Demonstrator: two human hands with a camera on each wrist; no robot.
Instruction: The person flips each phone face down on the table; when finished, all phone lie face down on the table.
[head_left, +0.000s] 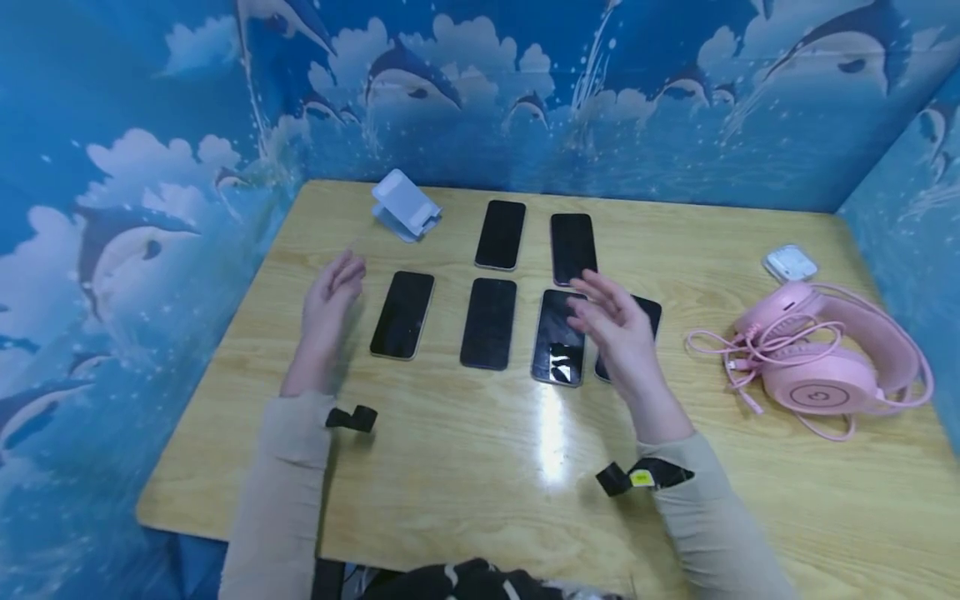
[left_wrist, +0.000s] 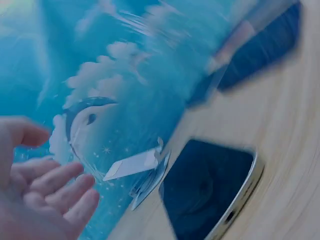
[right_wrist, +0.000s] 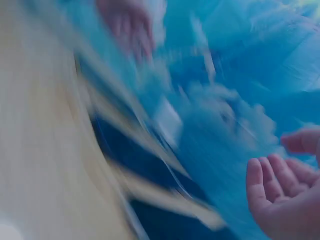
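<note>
My left hand [head_left: 330, 296] is held above the table, left of a black-screened smartphone [head_left: 402, 315], with nothing in its loosely bent fingers. Over the right-hand phones hovers my right hand [head_left: 618, 329], fingers relaxed and holding nothing. It partly covers a smartphone [head_left: 649, 310] and the edge of another smartphone [head_left: 559, 337] that reflects light. Between the hands lies a dark smartphone [head_left: 488, 323]. Farther back are two more, a smartphone [head_left: 501, 235] and a smartphone [head_left: 573, 246]. Both wrist views show the empty palms; the right one is blurred.
A pale folding phone stand [head_left: 405, 205] is at the back left of the wooden table [head_left: 450, 467]. On the right lie pink headphones [head_left: 821, 387] with a tangled cable, and behind them a small white case [head_left: 791, 262]. Dolphin-printed blue cloth [head_left: 480, 125] walls the back and sides.
</note>
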